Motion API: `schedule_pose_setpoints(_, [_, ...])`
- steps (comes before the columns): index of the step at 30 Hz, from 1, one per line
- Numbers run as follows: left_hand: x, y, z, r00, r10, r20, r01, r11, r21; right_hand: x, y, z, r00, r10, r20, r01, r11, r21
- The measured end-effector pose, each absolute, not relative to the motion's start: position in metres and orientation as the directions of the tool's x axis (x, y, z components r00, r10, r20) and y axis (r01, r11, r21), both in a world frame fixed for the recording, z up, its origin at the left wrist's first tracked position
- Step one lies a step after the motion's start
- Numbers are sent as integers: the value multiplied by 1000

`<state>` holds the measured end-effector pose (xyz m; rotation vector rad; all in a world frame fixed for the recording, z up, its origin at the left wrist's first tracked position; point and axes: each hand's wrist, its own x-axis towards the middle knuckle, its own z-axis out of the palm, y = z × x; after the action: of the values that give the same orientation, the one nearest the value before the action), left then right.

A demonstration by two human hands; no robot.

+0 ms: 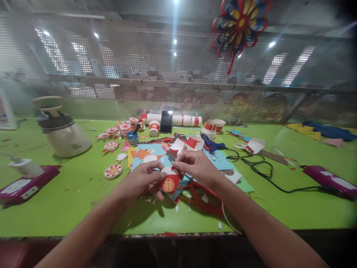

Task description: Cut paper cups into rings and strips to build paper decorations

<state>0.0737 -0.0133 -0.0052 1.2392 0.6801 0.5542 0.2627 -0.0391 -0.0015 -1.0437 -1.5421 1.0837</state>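
Now, near the flat green desk's (92,219) front edge, the left hand (141,179) grips a round red-and-white paper piece (169,183); the right hand (196,168) pinches its upper rim.

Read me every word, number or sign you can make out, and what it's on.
"囍", gold: on the red-and-white piece in the left hand.
Too small to read: the gold emblem on the cup beside the phone.
Too blurred to read: the mark on the nearest disc.
No other word, brand or number is legible.
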Motion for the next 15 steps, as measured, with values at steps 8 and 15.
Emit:
schedule_pose_setpoints(8, [88,-19,-1,632,757,-168,-143,327,934,267,-37,3,-153,964,215,77,229,-970])
schedule_pose_setpoints(15, [95,-18,-11,645,757,-103,-112,227,967,267,-38,0,-164,964,209,100,227,-969])
